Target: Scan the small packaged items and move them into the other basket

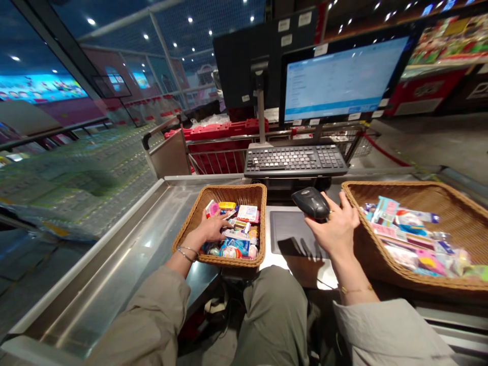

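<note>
right hand (pixel 337 229), fingers round a black barcode scanner (pixel 310 202), nose left; left hand (pixel 206 229) spread in wicker basket (pixel 236 189)

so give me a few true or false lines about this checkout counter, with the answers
1. The right hand holds a black handheld barcode scanner. True.
2. The left hand rests on the steel counter. False: it lies on packaged goods in the smaller wicker basket.
3. The larger wicker basket is empty. False: it holds many packaged goods.
4. The keyboard sits in front of the monitor. True.
5. Thin bracelets circle the left wrist. True.
</note>
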`<state>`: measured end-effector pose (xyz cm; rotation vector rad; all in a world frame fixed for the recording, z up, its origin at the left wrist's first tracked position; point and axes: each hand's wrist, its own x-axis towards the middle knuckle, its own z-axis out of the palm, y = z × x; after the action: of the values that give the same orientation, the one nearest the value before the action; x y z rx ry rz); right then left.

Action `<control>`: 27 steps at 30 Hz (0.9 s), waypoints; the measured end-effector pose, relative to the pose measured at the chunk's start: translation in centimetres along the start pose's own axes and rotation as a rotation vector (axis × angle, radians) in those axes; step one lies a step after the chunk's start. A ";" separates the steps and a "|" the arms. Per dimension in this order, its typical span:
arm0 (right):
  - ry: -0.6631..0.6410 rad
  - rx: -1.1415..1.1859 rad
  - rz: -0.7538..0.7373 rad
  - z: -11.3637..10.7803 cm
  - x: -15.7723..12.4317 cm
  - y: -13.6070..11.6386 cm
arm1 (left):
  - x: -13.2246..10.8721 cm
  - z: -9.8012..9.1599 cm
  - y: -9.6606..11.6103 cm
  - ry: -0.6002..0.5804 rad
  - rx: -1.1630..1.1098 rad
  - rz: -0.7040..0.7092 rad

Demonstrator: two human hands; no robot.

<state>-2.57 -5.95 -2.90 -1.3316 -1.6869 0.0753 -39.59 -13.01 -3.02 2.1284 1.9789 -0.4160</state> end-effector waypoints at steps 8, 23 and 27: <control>0.012 -0.003 -0.003 0.0 0.0 0.3 | 0.7 0.4 -0.5 -0.029 -0.046 -0.019; 0.019 -0.005 -0.024 -0.4 0.0 1.1 | 0.5 -0.8 0.2 -0.006 -0.046 -0.079; 0.028 -0.002 -0.021 -0.5 0.0 1.1 | 0.5 -1.5 0.3 0.072 -0.032 -0.067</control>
<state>-1.48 -5.74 -3.24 -1.3103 -1.6781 0.0424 -39.17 -12.07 -1.80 2.0898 2.0864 -0.3207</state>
